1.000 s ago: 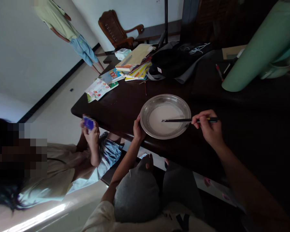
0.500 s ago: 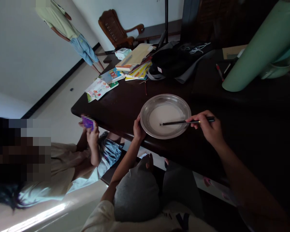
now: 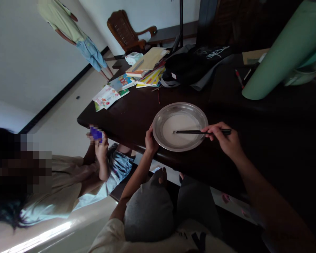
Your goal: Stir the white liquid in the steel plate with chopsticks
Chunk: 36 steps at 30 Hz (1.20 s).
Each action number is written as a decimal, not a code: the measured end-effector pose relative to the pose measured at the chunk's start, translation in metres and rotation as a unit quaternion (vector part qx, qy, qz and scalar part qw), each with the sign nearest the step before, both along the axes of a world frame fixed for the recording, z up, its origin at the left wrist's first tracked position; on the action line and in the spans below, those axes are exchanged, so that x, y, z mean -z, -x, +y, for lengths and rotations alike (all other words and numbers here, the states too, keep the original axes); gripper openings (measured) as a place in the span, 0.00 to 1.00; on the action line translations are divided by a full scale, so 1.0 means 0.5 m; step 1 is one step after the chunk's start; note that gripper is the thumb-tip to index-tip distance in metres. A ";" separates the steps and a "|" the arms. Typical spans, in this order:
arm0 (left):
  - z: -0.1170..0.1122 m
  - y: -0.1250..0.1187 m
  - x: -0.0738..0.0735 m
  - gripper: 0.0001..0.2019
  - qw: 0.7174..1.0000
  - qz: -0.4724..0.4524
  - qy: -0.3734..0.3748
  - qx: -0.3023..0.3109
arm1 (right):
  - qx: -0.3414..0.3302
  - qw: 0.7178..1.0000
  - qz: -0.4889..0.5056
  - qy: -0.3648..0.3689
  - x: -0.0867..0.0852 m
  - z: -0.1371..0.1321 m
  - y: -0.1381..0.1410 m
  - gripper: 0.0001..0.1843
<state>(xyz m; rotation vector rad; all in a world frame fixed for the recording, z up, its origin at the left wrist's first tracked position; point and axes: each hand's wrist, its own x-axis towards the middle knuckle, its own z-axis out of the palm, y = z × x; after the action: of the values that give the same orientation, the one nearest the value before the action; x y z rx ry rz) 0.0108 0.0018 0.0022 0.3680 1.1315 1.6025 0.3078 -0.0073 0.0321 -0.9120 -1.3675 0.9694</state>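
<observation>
At the centre of the frame, the right hand point(image 3: 225, 140) is pinching dark chopsticks point(image 3: 195, 132) in a clenched grip. Their long axis is lying almost level across the picture, tips pointing left from the grip into the white liquid point(image 3: 184, 123) in the metal plate point(image 3: 158, 121) on the dark desk point(image 3: 137, 112). The left hand point(image 3: 150, 141) is clasping the plate's lower-left rim, opposite the right hand.
</observation>
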 end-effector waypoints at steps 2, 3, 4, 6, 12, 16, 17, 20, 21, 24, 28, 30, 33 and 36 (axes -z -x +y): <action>0.001 -0.001 -0.001 0.19 1.000 0.004 0.001 0.000 | -0.016 0.997 -0.065 -0.030 -0.005 -0.003 0.000 0.22; 0.001 -0.002 -0.002 0.19 1.000 0.006 0.001 0.000 | -0.006 0.995 -0.085 -0.043 -0.006 -0.003 -0.003 0.23; 0.001 -0.002 -0.003 0.19 1.000 0.007 0.002 0.000 | 0.015 0.995 -0.090 -0.050 -0.008 -0.002 -0.009 0.23; 0.001 -0.003 -0.003 0.19 1.000 0.007 0.003 0.000 | 0.071 0.995 -0.059 -0.049 -0.007 0.002 -0.021 0.26; 0.001 0.001 0.001 0.21 1.000 -0.005 -0.002 0.005 | 0.040 0.998 0.051 -0.011 0.005 0.002 -0.009 0.29; 0.000 0.002 0.003 0.18 1.000 0.012 -0.004 0.010 | -0.031 0.998 -0.033 -0.034 0.003 -0.003 0.006 0.26; 0.000 0.002 0.003 0.18 1.000 0.013 -0.007 0.010 | -0.022 0.998 -0.046 -0.046 0.002 -0.002 0.004 0.26; 0.001 0.000 0.002 0.18 1.000 0.007 -0.012 0.007 | 0.058 0.996 -0.021 -0.064 0.000 0.005 -0.011 0.27; 0.001 0.000 0.002 0.18 1.000 0.005 -0.010 0.005 | 0.085 0.994 0.003 -0.064 0.000 0.007 -0.016 0.28; 0.002 -0.001 0.003 0.18 1.000 0.006 -0.005 -0.001 | 0.097 0.992 0.066 -0.045 0.003 0.012 -0.020 0.32; 0.003 0.001 0.009 0.17 1.000 0.007 -0.003 -0.004 | -0.014 0.997 0.049 -0.053 0.003 0.004 0.002 0.31; 0.004 0.002 0.011 0.17 1.000 0.009 -0.002 -0.004 | -0.050 0.996 0.010 -0.074 0.002 -0.001 0.011 0.28; 0.003 0.003 0.012 0.17 1.000 0.018 -0.009 0.004 | -0.042 0.994 -0.023 -0.101 0.002 0.001 0.008 0.24; 0.002 0.003 0.010 0.17 0.999 0.031 -0.009 0.009 | 0.039 0.992 0.023 -0.115 0.007 0.012 -0.008 0.27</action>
<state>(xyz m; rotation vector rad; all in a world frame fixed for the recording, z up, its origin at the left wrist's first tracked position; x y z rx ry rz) 0.0095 0.0029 -0.0028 0.4409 1.1588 1.5965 0.3120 -0.0014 0.0287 -0.7582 -1.3623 0.7518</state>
